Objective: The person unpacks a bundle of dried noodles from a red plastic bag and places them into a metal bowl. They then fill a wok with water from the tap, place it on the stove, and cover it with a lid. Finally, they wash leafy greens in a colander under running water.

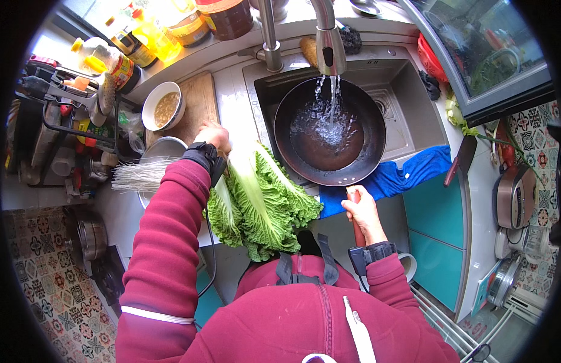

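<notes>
before me, the right grip point(363, 216) curls round the handle point(356, 233), apparently steadying the pan point(370, 152) in the sink point(417, 118) so the tap's point(330, 53) stream point(333, 101) lands inside, while the left grip point(214, 137) seems closed on cabbage leaves point(262, 199) left of it.

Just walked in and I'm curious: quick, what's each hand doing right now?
Left hand: closed, holding the cabbage leaves by their pale stem end.
Right hand: closed around the handle of the pan.
</notes>
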